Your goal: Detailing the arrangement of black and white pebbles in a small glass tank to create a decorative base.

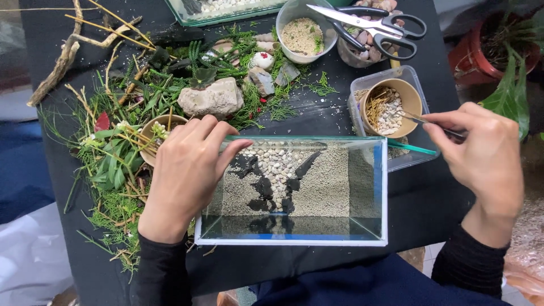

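A small rectangular glass tank [381, 187] stands on a black table, holding grey sand, a strip of white pebbles [276, 164] and black patches. My left hand [184, 170] rests on the tank's left rim, fingers curled over the top edge. My right hand [481, 153] is to the right of the tank and grips thin metal tweezers [422, 119]. Their tips reach into a tan bowl [412, 102] of white pebbles and dry twigs.
Green moss, grass and leaves [113, 164] crowd the left side, with a pale rock [211, 98] and driftwood [62, 59]. Behind the tank are a white cup of sand [302, 35], scissors [368, 25] over a bowl of stones, and a clear box [396, 161]. A potted plant [504, 51] stands at right.
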